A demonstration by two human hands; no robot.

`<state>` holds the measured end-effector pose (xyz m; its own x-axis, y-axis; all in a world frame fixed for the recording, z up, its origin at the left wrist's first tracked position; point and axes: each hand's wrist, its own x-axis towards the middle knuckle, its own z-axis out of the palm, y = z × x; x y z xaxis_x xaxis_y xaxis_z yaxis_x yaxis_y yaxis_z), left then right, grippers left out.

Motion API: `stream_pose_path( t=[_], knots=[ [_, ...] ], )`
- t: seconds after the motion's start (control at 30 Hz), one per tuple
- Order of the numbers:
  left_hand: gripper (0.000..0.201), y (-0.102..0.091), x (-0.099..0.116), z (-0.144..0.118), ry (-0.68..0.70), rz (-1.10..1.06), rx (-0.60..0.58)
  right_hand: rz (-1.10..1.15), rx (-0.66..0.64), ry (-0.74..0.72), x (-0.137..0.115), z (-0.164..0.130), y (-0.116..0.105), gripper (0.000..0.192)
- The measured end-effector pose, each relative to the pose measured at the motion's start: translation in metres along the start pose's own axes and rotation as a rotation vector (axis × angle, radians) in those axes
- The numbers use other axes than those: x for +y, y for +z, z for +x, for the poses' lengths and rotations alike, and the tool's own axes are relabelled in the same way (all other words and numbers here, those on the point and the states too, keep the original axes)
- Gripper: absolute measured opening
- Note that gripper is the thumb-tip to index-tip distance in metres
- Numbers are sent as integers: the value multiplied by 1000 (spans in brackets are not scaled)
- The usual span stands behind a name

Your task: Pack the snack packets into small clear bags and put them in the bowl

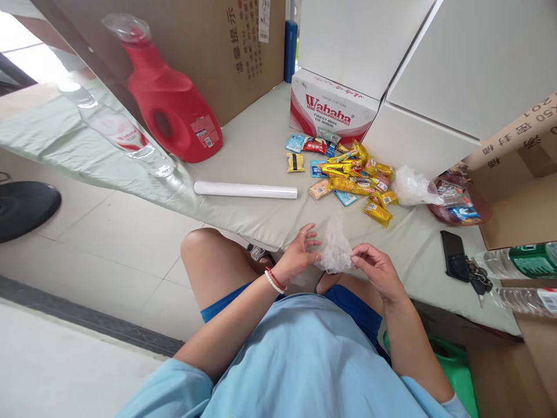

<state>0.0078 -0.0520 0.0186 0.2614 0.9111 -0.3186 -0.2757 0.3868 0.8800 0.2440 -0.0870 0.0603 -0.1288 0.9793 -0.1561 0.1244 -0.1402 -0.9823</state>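
A crumpled clear plastic bag [336,247] hangs between my hands at the near edge of the cloth-covered table [243,217]. My right hand [378,268] pinches its right side between thumb and fingers. On the other side, my left hand [300,253] has its fingers spread, with the fingertips beside the bag. Beyond the bag lies a pile of small wrapped snacks [350,171], mostly yellow packets with a few blue and red ones. Another bunched clear bag [411,184] sits just right of the pile.
A white roll [246,190] lies left of the snacks. Further left stand a red jug [174,110] and a water bottle [124,136]. A Wahaha carton [333,107] is behind. To the right are a red basket [483,212], a phone [453,255], keys [480,281] and bottles [517,261].
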Motion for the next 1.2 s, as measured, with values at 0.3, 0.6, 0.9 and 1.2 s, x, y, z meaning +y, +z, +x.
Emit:
stream_pose_path(
  t=[0.3,0.6,0.9,1.2],
  knots=[
    [49,16,-14,4,-194,79,-209,-154,-213,-137,-13,-8,-11,20],
    [45,16,1,4,108,-129,182,-208,260,54,20,0,-36,38],
    [43,30,-2,-7,227,-38,121,-147,135,-19,4,8,10,34],
    [37,-8,-1,14,341,-62,544,16,488,-46,21,7,-44,29]
  ],
)
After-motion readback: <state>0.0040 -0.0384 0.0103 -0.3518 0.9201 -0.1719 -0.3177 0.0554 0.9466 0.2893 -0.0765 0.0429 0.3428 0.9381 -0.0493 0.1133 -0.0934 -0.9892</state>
